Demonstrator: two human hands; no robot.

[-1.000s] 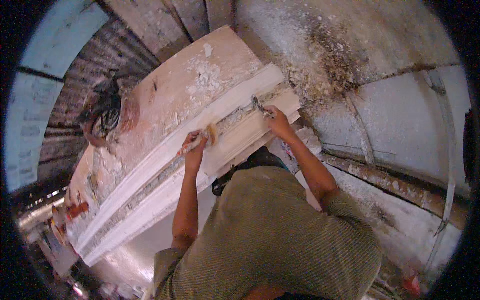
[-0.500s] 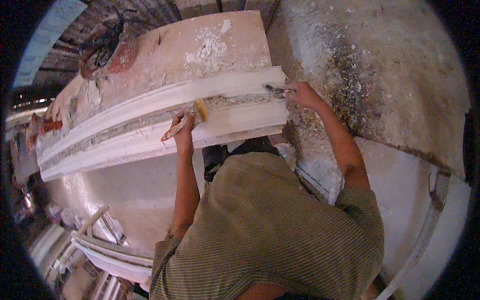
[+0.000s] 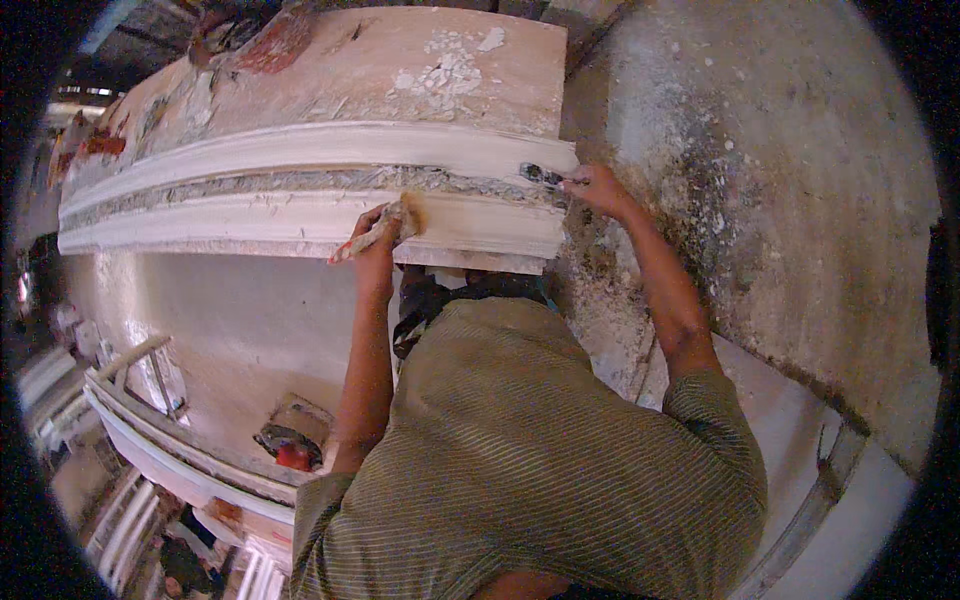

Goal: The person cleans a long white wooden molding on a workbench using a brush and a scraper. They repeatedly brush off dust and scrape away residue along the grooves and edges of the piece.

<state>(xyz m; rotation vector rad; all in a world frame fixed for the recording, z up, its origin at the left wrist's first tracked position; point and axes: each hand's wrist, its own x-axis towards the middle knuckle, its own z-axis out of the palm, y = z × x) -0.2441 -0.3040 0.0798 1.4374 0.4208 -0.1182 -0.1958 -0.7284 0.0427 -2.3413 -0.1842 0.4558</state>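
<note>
Two white mouldings [image 3: 320,145] flank rough groove [image 3: 400,179], long axis left-right. My left hand [image 3: 372,234] grips brush [image 3: 408,213], near side of groove; my right hand [image 3: 598,190], closer, pinches dark-headed tool [image 3: 540,175] near groove's right end.

- My view has turned: the white moulding [image 3: 300,148], slanting steeply a second ago, now runs nearly level.
- My right hand [image 3: 602,190] has moved from over the moulding, inward of its right end, to just beyond that end.
- The dark-headed tool [image 3: 540,174] I grip there, tipped steeply upward a second ago, now lies flatter, its head pointing left.
- My brush [image 3: 406,220], its bristles by the groove [image 3: 300,180] half a second ago, now sits lower, over the moulding's near band.
- A dark thing with a red end [image 3: 290,440] has come into view beside my left forearm [image 3: 365,370].
</note>
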